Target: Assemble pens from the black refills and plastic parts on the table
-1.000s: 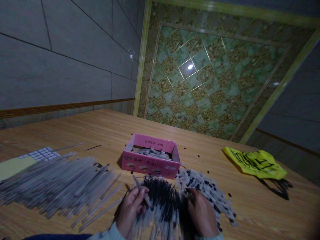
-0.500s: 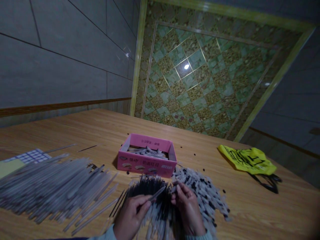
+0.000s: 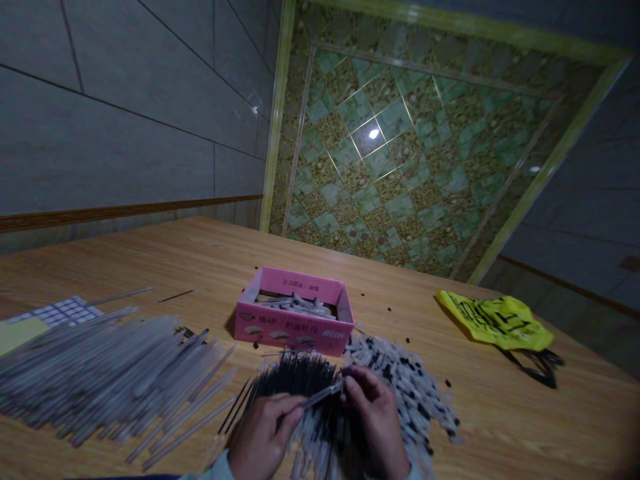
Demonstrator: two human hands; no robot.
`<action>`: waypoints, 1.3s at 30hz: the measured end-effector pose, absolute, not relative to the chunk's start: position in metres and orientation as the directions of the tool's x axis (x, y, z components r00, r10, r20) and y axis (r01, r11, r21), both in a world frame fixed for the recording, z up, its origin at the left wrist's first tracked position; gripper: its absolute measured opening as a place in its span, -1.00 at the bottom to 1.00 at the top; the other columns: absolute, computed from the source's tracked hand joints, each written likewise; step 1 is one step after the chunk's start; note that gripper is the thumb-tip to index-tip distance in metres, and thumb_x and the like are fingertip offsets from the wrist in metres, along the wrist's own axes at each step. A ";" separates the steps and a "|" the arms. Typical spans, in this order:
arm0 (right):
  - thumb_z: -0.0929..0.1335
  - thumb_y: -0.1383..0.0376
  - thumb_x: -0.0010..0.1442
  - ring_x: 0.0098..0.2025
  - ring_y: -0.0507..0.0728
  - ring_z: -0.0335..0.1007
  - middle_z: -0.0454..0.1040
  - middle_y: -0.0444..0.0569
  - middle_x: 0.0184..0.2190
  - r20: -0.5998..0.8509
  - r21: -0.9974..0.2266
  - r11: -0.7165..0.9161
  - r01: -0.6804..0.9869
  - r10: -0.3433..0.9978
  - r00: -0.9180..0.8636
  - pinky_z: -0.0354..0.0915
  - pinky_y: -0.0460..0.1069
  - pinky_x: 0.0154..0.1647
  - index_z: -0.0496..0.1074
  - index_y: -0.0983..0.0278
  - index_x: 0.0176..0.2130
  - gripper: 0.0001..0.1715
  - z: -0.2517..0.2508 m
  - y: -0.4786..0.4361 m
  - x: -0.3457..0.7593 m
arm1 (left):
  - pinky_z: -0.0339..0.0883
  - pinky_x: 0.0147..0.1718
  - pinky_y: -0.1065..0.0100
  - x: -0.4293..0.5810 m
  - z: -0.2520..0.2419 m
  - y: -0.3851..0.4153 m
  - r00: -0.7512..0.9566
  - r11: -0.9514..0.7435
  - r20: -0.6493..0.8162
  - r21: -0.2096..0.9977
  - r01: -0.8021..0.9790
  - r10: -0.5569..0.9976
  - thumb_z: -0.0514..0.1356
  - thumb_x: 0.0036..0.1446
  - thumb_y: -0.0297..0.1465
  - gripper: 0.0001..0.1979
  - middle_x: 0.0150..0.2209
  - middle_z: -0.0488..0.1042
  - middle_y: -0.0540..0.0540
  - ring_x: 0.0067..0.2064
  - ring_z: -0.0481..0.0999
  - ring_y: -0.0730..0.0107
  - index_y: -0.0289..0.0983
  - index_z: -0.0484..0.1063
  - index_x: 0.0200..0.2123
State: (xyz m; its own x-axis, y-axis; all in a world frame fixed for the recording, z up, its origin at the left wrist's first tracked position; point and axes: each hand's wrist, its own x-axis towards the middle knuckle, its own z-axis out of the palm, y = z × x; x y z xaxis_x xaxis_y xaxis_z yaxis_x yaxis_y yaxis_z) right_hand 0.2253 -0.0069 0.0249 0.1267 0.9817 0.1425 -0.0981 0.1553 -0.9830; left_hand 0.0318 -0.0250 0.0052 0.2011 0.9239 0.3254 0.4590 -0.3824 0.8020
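My left hand (image 3: 267, 427) is closed, pinching a slim clear pen (image 3: 320, 396) between thumb and fingers, its tip slanting up to the right. At that tip, my right hand (image 3: 375, 413) is closed too, its fingertips round a small clear cap that meets the pen and is partly hidden. Beneath both hands lies a pile of thin dark refills (image 3: 300, 373) with pale ends towards me. Right of them spreads a heap of small clear and black caps (image 3: 417, 390).
A pink box (image 3: 293, 331) holding pale pieces stands beyond the hands. To the left lies a big stack of clear tubes (image 3: 100, 373), by a checked cloth (image 3: 75, 311). A yellow bag (image 3: 493, 320) with black straps rests on the wooden table (image 3: 525, 427) at right.
The gap between the hands has closed: the pen's tip now meets the cap in my right fingers. The piles and the box have not moved.
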 end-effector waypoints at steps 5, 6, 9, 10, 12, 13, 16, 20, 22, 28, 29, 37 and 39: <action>0.45 0.20 -0.04 -0.45 0.09 0.36 0.49 -0.01 -0.43 0.185 -0.982 0.186 -0.011 0.980 0.078 0.31 -0.08 -0.48 0.51 0.31 -0.35 -0.75 0.025 -0.008 0.226 | 0.29 -0.27 0.44 0.033 0.005 -0.025 0.226 -0.367 0.291 0.781 0.506 0.930 -0.03 0.17 -0.26 -0.68 -0.35 0.58 -0.04 -0.29 0.51 0.33 -0.15 0.53 -0.32; 0.45 0.21 -0.04 -0.45 0.09 0.36 0.49 -0.02 -0.43 0.184 -0.983 0.185 -0.006 0.981 0.058 0.31 -0.07 -0.48 0.51 0.31 -0.35 -0.76 0.024 -0.008 0.226 | 0.28 -0.29 0.44 0.034 0.006 -0.026 0.236 -0.361 0.276 0.781 0.510 0.932 -0.05 0.18 -0.26 -0.66 -0.38 0.57 -0.03 -0.30 0.51 0.34 -0.16 0.52 -0.34; 0.43 0.23 -0.01 -0.49 0.07 0.33 0.47 -0.05 -0.48 0.200 -0.980 0.199 0.022 0.980 0.009 0.28 -0.08 -0.49 0.50 0.31 -0.35 -0.79 0.022 -0.009 0.226 | 0.25 -0.37 0.44 0.035 0.007 -0.027 0.264 -0.339 0.228 0.770 0.541 0.937 -0.08 0.20 -0.27 -0.63 -0.46 0.54 -0.02 -0.36 0.49 0.35 -0.18 0.49 -0.42; 0.42 0.24 0.00 -0.51 0.06 0.31 0.45 -0.06 -0.50 0.201 -0.979 0.201 0.035 0.980 -0.003 0.27 -0.08 -0.50 0.49 0.32 -0.36 -0.81 0.021 -0.009 0.226 | 0.24 -0.38 0.43 0.036 0.007 -0.027 0.260 -0.332 0.219 0.760 0.559 0.940 -0.08 0.20 -0.29 -0.64 -0.47 0.54 -0.01 -0.37 0.49 0.35 -0.18 0.48 -0.44; 0.41 0.27 -0.01 -0.55 0.04 0.27 0.42 -0.10 -0.55 0.193 -0.978 0.194 0.073 0.981 -0.020 0.23 -0.10 -0.54 0.48 0.32 -0.41 -0.86 0.022 -0.009 0.226 | 0.23 -0.38 0.42 0.038 0.007 -0.028 0.228 -0.314 0.219 0.738 0.597 0.949 -0.07 0.18 -0.33 -0.65 -0.48 0.54 -0.01 -0.37 0.50 0.34 -0.18 0.48 -0.47; 0.41 0.28 -0.02 -0.56 0.03 0.26 0.41 -0.11 -0.57 0.187 -0.978 0.188 0.091 0.982 -0.024 0.21 -0.11 -0.55 0.47 0.32 -0.44 -0.88 0.022 -0.008 0.226 | 0.23 -0.38 0.42 0.038 0.006 -0.029 0.209 -0.310 0.230 0.727 0.613 0.951 -0.06 0.18 -0.36 -0.66 -0.48 0.54 -0.02 -0.37 0.50 0.34 -0.18 0.47 -0.48; 0.39 0.31 -0.04 -0.56 0.03 0.25 0.38 -0.13 -0.61 0.177 -0.976 0.180 0.126 0.984 -0.031 0.18 -0.12 -0.56 0.45 0.32 -0.49 -0.91 0.024 -0.007 0.224 | 0.22 -0.39 0.42 0.040 0.006 -0.032 0.182 -0.319 0.265 0.696 0.643 0.947 -0.06 0.15 -0.42 -0.67 -0.49 0.54 -0.02 -0.38 0.51 0.35 -0.17 0.46 -0.51; 0.38 0.36 -0.06 -0.55 0.03 0.24 0.35 -0.14 -0.64 0.180 -0.971 0.186 0.149 0.982 -0.051 0.17 -0.13 -0.55 0.45 0.32 -0.54 -0.93 0.020 -0.007 0.223 | 0.22 -0.41 0.42 0.040 0.008 -0.035 0.164 -0.334 0.311 0.642 0.691 0.936 -0.06 0.13 -0.45 -0.67 -0.50 0.54 -0.02 -0.40 0.51 0.35 -0.16 0.45 -0.51; 0.37 0.37 -0.05 -0.57 0.02 0.22 0.33 -0.15 -0.65 0.175 -0.971 0.181 0.157 0.983 -0.050 0.15 -0.13 -0.57 0.44 0.32 -0.55 -0.92 0.016 -0.006 0.221 | 0.21 -0.42 0.41 0.040 0.008 -0.036 0.160 -0.320 0.300 0.622 0.715 0.940 -0.06 0.13 -0.46 -0.68 -0.50 0.54 -0.01 -0.40 0.51 0.35 -0.15 0.45 -0.51; 0.35 0.28 -0.01 -0.67 -0.01 0.15 0.29 -0.17 -0.67 0.145 -0.980 0.145 0.137 0.989 -0.009 0.10 -0.14 -0.69 0.42 0.33 -0.50 -0.87 0.009 -0.006 0.215 | 0.19 -0.46 0.42 0.040 0.004 -0.034 0.169 -0.301 0.262 0.635 0.712 0.950 -0.07 0.14 -0.46 -0.67 -0.51 0.54 0.01 -0.42 0.51 0.38 -0.16 0.43 -0.52; 0.35 0.27 -0.02 -0.68 -0.01 0.15 0.29 -0.17 -0.67 0.144 -0.981 0.143 0.131 0.990 -0.005 0.10 -0.14 -0.70 0.42 0.33 -0.49 -0.86 0.009 -0.006 0.214 | 0.18 -0.46 0.42 0.040 0.003 -0.033 0.166 -0.303 0.267 0.635 0.711 0.949 -0.07 0.14 -0.46 -0.67 -0.52 0.54 0.02 -0.42 0.51 0.39 -0.16 0.43 -0.52; 0.35 0.23 -0.02 -0.70 -0.03 0.12 0.24 -0.20 -0.69 0.112 -0.991 0.111 0.071 0.994 0.004 0.10 -0.14 -0.71 0.39 0.33 -0.50 -0.81 -0.010 0.000 0.208 | 0.22 -0.44 0.42 0.035 0.001 -0.031 0.131 -0.287 0.302 0.562 0.776 0.944 -0.02 0.10 -0.49 -0.70 -0.52 0.53 -0.02 -0.41 0.51 0.36 -0.15 0.47 -0.51; 0.35 0.23 -0.01 -0.71 -0.04 0.12 0.24 -0.21 -0.69 0.105 -0.993 0.104 0.062 0.994 0.015 0.09 -0.15 -0.72 0.39 0.34 -0.49 -0.81 -0.016 0.001 0.207 | 0.22 -0.44 0.42 0.036 0.002 -0.033 0.132 -0.298 0.319 0.556 0.776 0.938 -0.02 0.09 -0.50 -0.70 -0.50 0.53 -0.04 -0.41 0.51 0.35 -0.15 0.48 -0.48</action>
